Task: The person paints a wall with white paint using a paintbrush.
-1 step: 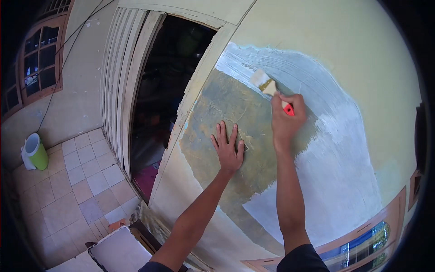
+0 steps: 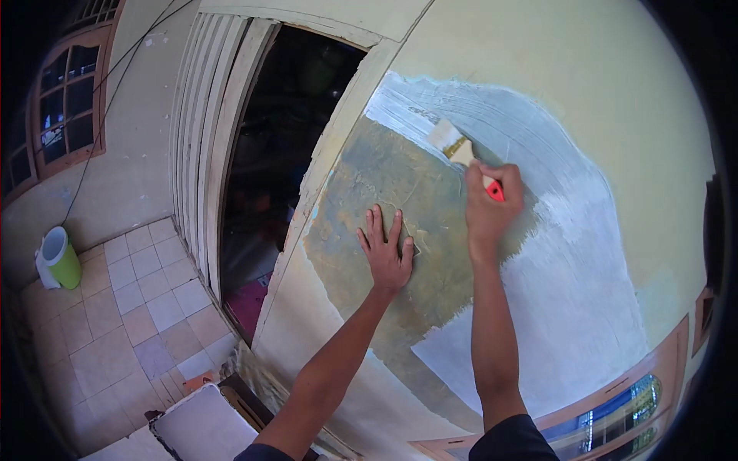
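Observation:
My right hand [image 2: 493,206] is closed around the handle of a wide paintbrush [image 2: 463,155] with a red-tipped handle. Its whitened bristles rest on the wall at the lower border of a wet, streaky white strip. Below and left of that strip lies a bare patch [image 2: 361,173] of rough grey-brown wall. My left hand [image 2: 388,253] is pressed flat on this patch with its fingers spread, holding nothing. White paint [image 2: 569,300] covers the wall to the right of and below my right hand.
A dark doorway [image 2: 284,138] with a chipped frame opens left of the patch. On the tiled floor [image 2: 131,307] at far left stands a green bucket [image 2: 65,269]. A pale-topped box-like object [image 2: 204,426] sits at the lower left. A wooden-framed window [image 2: 615,415] lies at the lower right.
My right hand and the paintbrush have shifted slightly to the right and down along the wall. The left hand stays in place.

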{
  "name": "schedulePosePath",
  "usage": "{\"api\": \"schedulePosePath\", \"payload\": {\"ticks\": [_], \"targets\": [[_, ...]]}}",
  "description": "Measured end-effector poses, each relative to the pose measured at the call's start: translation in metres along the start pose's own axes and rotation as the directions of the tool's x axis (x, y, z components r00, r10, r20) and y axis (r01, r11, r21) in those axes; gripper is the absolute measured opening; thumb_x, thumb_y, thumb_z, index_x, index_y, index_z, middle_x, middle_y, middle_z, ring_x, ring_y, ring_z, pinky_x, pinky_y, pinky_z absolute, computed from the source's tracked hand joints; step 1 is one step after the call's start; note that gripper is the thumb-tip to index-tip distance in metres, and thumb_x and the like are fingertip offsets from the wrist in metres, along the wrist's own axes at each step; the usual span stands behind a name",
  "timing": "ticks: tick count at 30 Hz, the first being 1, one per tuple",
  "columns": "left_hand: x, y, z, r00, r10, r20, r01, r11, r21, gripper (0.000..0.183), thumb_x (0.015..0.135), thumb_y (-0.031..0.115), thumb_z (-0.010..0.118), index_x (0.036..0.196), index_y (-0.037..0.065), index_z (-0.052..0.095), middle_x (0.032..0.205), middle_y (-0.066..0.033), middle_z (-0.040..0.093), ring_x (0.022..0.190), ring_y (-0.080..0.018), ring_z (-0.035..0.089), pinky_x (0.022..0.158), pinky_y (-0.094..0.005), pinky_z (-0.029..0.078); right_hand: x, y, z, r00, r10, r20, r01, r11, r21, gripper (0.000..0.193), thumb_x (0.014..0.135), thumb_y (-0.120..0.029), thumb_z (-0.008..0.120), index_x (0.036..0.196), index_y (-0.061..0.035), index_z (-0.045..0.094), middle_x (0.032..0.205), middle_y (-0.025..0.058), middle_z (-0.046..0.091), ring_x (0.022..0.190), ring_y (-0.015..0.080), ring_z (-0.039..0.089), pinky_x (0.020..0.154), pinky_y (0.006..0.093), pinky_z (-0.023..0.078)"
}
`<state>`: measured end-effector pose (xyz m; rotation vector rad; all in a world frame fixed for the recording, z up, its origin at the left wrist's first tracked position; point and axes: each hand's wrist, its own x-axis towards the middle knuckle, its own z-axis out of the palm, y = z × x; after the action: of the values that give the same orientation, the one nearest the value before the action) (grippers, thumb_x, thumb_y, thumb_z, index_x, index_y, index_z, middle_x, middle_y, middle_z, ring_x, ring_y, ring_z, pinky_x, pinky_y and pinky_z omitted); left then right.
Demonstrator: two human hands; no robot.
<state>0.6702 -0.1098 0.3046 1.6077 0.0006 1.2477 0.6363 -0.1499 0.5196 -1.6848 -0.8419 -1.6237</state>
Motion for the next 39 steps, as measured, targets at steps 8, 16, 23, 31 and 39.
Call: {"api": "schedulePosePath", "payload": {"ticks": [8, 16, 23, 31, 39], "targets": [[-0.001, 0.001, 0.006, 1.000, 0.012, -0.013, -0.011, 1.000, 0.007, 0.055, 0.102, 0.033, 0.046, 0.153, 0.014, 0.047, 0.167, -0.0213, 0.020, 0.155, -0.0406, 0.015, 0.120, -0.0638, 0.003, -0.001, 0.002, -0.099, 0.979, 0.202, 0.000, -0.202, 0.979, -0.027, 0.021, 0.085, 0.004, 0.077, 0.079, -0.0022, 0.058, 0.077, 0.0031, 0.060, 0.074, 0.0077, 0.055, 0.070, 0.0237, 0.046], [-0.001, 0.000, 0.009, 0.999, 0.007, -0.035, -0.008, 1.000, -0.025, 0.054, 0.102, 0.037, 0.047, 0.152, 0.018, 0.048, 0.167, -0.0196, 0.021, 0.155, -0.0385, 0.016, 0.120, -0.0649, 0.002, 0.034, -0.053, -0.110, 0.994, 0.025, 0.108, -0.025, 1.000, -0.003, 0.016, 0.084, 0.007, 0.076, 0.086, -0.0008, 0.063, 0.087, 0.0073, 0.064, 0.082, 0.0140, 0.064, 0.070, 0.0263, 0.051], [-0.002, -0.001, 0.006, 0.999, -0.006, -0.032, 0.006, 1.000, -0.011, 0.054, 0.102, 0.037, 0.048, 0.153, 0.020, 0.048, 0.167, -0.0190, 0.021, 0.155, -0.0387, 0.016, 0.120, -0.0646, 0.002, 0.053, -0.041, -0.006, 0.800, -0.273, 0.535, 0.255, 0.961, 0.108, 0.014, 0.079, 0.007, 0.074, 0.085, 0.0003, 0.063, 0.101, 0.0086, 0.066, 0.084, 0.0222, 0.065, 0.070, 0.0344, 0.051], [-0.002, 0.001, 0.007, 1.000, 0.011, -0.022, -0.011, 1.000, -0.017, 0.054, 0.102, 0.036, 0.049, 0.154, 0.021, 0.047, 0.167, -0.0197, 0.020, 0.155, -0.0394, 0.015, 0.120, -0.0654, 0.002, 0.054, -0.002, 0.033, 0.749, -0.287, 0.598, 0.259, 0.957, 0.135, 0.017, 0.078, 0.009, 0.070, 0.084, 0.0024, 0.056, 0.086, 0.0117, 0.056, 0.078, 0.0291, 0.061, 0.068, 0.0382, 0.048], [0.021, -0.011, 0.002, 0.969, 0.230, 0.086, -0.236, 0.969, 0.072, 0.056, 0.102, 0.041, 0.044, 0.156, 0.023, 0.043, 0.168, -0.0201, 0.017, 0.156, -0.0397, 0.013, 0.118, -0.0679, 0.004, 0.048, -0.011, -0.040, 0.801, -0.130, 0.585, 0.170, 0.985, -0.013, 0.017, 0.080, 0.010, 0.068, 0.096, 0.0040, 0.066, 0.086, 0.0111, 0.058, 0.070, 0.0239, 0.060, 0.065, 0.0325, 0.048]]}}
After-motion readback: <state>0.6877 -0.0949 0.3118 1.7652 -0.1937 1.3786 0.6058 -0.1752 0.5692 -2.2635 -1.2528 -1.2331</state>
